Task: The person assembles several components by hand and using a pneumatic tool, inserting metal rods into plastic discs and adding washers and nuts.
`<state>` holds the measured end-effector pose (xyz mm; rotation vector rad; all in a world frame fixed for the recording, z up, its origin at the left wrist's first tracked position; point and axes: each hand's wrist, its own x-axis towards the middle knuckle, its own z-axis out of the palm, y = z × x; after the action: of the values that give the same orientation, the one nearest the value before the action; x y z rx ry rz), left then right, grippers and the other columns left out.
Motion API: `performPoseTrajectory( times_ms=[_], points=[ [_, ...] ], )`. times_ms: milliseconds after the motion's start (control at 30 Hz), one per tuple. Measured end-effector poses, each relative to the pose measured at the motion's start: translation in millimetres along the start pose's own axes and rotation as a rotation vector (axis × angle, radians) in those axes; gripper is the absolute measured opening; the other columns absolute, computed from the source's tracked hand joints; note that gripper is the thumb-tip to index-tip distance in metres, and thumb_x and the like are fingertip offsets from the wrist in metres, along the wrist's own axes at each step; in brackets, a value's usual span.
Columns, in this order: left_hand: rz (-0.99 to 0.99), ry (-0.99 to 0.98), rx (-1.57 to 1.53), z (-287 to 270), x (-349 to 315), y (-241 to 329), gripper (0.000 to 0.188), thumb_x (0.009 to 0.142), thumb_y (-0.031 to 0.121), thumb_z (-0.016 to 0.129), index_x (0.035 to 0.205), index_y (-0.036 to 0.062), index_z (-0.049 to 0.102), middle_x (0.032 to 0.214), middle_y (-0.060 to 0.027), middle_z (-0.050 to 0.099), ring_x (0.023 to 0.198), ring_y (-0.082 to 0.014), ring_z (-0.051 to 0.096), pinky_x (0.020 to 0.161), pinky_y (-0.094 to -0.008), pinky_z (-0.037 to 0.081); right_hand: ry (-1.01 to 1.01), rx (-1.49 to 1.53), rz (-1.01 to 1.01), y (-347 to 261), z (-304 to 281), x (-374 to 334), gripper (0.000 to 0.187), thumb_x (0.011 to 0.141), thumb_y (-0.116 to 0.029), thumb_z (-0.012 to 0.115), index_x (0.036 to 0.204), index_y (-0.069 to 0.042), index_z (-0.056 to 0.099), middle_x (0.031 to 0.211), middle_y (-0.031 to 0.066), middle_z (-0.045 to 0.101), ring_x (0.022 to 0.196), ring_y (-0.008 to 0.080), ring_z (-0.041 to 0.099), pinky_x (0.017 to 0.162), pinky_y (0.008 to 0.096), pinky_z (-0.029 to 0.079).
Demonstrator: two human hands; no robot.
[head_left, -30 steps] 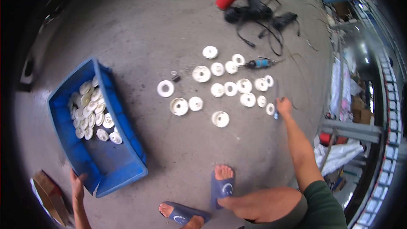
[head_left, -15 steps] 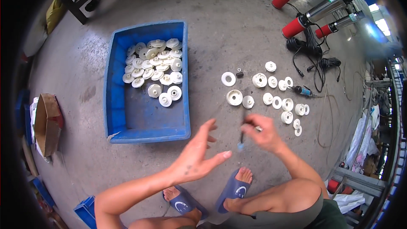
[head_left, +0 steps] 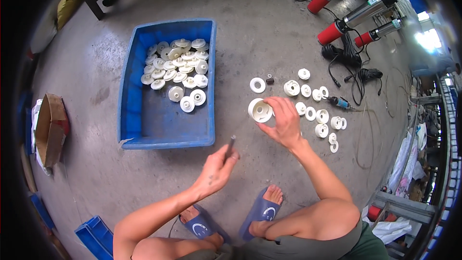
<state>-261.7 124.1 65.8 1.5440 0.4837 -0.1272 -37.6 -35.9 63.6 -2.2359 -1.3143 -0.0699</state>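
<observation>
My left hand (head_left: 215, 171) is closed around a short metal rod (head_left: 231, 145), whose upper end sticks out past the fingers. My right hand (head_left: 285, 124) has its thumb and fingers on the side of a round white plastic cup (head_left: 261, 111), its hollow facing up. Whether the cup is off the floor I cannot tell. Beyond it lie a flat white ring (head_left: 257, 85), a small dark cylinder (head_left: 270, 81) and a tiny ring (head_left: 269, 75). To its right several white cups (head_left: 291, 88), hubbed discs (head_left: 305, 90) and rings (head_left: 310, 113) are spread on the floor.
A blue bin (head_left: 168, 145) with many white discs (head_left: 175, 93) stands at left. Right of the white parts lie a blue-and-black tool (head_left: 340, 102) and black cables (head_left: 342, 57). Red-and-silver cylinders (head_left: 331, 32) lean at far right. A cardboard box (head_left: 50, 124) sits far left.
The rod has passed from my right hand to my left, which has closed on it. My right hand has moved up onto the white cup. The view has shifted slightly.
</observation>
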Motion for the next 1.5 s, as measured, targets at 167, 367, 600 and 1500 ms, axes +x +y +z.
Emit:
performPoseTrajectory(
  times_ms=[167, 367, 600, 1500],
  points=[
    [-0.066, 0.001, -0.151, -3.3, -2.6, 17.2, 0.02, 0.108, 0.019, 0.056, 0.101, 0.0008, 0.062, 0.068, 0.0009, 0.049, 0.065, -0.0076, 0.043, 0.059, -0.031, 0.039, 0.067, 0.015, 0.074, -49.0, -56.6, -7.4, 0.045, 0.073, -0.015, 0.089, 0.114, -0.005, 0.071, 0.123, 0.0168, 0.064, 0.108, 0.0358, 0.062, 0.087, 0.0439, 0.053],
    [-0.058, -0.108, 0.075, -3.2, -8.5, 32.2, 0.03, 0.109, 0.029, 0.058, 0.1, 0.0002, 0.055, 0.065, -0.0095, 0.05, 0.061, -0.0159, 0.046, 0.059, -0.0377, 0.04, -0.146, 1.474, 0.797, -33.4, -45.0, -29.1, 0.04, 0.099, -0.022, 0.074, 0.134, -0.003, 0.065, 0.137, 0.0098, 0.063, 0.122, 0.0203, 0.059, 0.097, 0.0389, 0.052],
    [0.04, -0.053, 0.16, -1.5, -7.5, 47.3, 0.03, 0.111, 0.028, 0.049, 0.098, 0.0011, 0.052, 0.069, -0.0262, 0.057, 0.073, -0.0517, 0.058, 0.063, -0.055, 0.043, -0.087, 1.638, 0.845, -38.8, -52.8, -39.2, 0.088, 0.085, -0.028, 0.084, 0.158, -0.008, 0.039, 0.145, 0.0104, 0.058, 0.133, 0.0273, 0.057, 0.11, 0.0442, 0.048],
    [0.314, -0.16, -0.082, -12.4, 7.1, 45.6, 0.085, 0.079, 0.008, 0.077, 0.151, 0.0041, 0.033, 0.09, -0.0106, 0.064, 0.077, -0.024, 0.062, 0.069, -0.0411, 0.051, -0.275, 0.675, 0.22, -67.3, -67.5, 25.2, 0.055, 0.104, -0.049, 0.059, 0.134, -0.003, 0.066, 0.128, 0.0113, 0.06, 0.115, 0.0227, 0.057, 0.102, 0.0383, 0.046]
  ],
)
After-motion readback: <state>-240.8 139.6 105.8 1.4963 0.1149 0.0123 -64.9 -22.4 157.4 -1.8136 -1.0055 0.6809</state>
